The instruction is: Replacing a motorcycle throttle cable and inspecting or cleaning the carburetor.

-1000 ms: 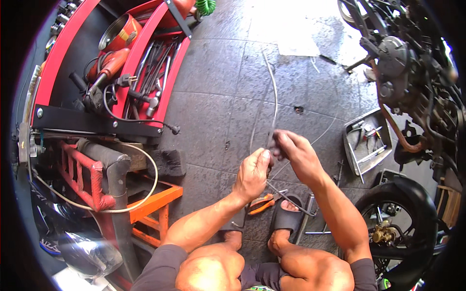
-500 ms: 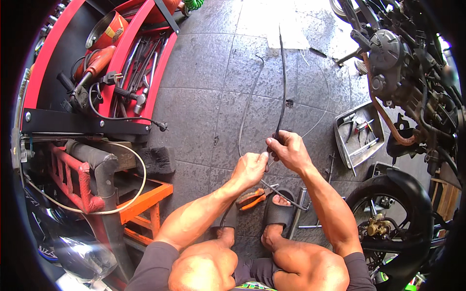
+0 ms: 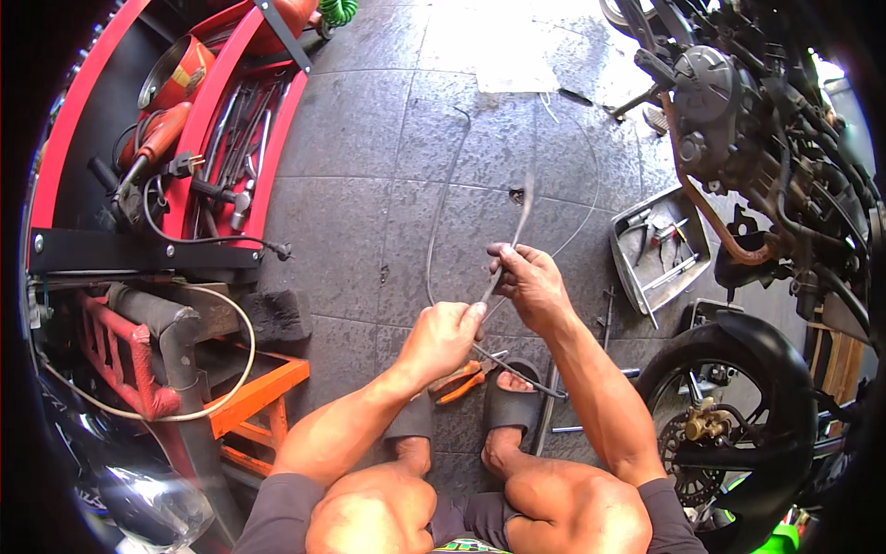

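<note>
In front of my knees both hands grip one thin dark cable [image 3: 488, 290]. My left hand [image 3: 443, 338] is closed round it nearer me, thumb along the top. A little farther out, my right hand [image 3: 532, 284] pinches it between thumb and fingers. Beyond the right hand its free end is smeared by motion. The near end slants past my left hand toward my right foot. A grey cable [image 3: 434, 240] trails across the floor from beside my left hand. A fine wire [image 3: 596, 171] curves away on the right. Orange-handled pliers [image 3: 461, 382] lie between my feet.
A red tool cart [image 3: 277, 138] with tools stands at far left, above an orange metal stand [image 3: 263, 402]. To the right are a grey tray [image 3: 637, 277] of hand tools, a motorcycle engine [image 3: 706, 102] and a wheel [image 3: 678, 369]. White paper [image 3: 512, 74] lies ahead.
The dark cable's far part has swung and blurred, reaching less far from my right hand. Both hands keep their hold. The whole view has shifted slightly, with the surroundings farther left.
</note>
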{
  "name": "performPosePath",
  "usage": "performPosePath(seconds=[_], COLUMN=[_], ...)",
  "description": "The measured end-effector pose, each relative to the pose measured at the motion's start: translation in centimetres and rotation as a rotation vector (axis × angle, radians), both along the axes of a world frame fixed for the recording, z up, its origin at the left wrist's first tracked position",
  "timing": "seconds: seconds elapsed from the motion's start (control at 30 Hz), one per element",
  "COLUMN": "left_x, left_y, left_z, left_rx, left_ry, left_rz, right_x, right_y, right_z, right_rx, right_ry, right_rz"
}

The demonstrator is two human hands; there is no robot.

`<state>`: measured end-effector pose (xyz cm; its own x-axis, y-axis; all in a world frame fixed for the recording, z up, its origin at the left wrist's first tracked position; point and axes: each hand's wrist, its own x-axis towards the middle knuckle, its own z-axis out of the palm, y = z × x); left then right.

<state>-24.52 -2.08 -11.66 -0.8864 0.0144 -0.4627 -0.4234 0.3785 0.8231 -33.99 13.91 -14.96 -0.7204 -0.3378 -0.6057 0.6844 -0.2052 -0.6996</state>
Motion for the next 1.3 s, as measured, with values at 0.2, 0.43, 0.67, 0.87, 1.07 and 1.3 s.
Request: performPosePath(seconds=[0.2, 0.43, 0.67, 0.87, 1.07, 1.3], left_x=[0.6, 2.1, 3.7, 4.8, 6.8, 5.7], left_y=[0.5, 1.6, 1.6, 1.4, 0.7, 1.0], left_z=[3.0, -0.1, -4.1, -5.2, -4.9, -4.1], left_rx=[-0.081, -0.102, -0.178, -0.141, -0.11, 0.11], left_ry=[0.039, 0.091, 0.133, 0.168, 0.093, 0.055], left_rz=[-0.144, -0.092, 0.047, 0.007, -0.121, -0.239], right_x=[-1.0, -1.9, -0.1, 1.8, 3.2, 5.4], right_y=[0.3, 2.5, 3.5, 4.6, 3.8, 2.6], right_z=[2.4, 3.8, 3.8, 4.9, 3.8, 2.2], right_rx=[-0.296, -0.127, -0.185, -0.312, -0.118, -0.033], right_ry=[0.023, 0.115, -0.1, -0.199, 0.079, 0.179], right_rz=[-0.266, -0.386, -0.313, -0.178, -0.252, -0.181])
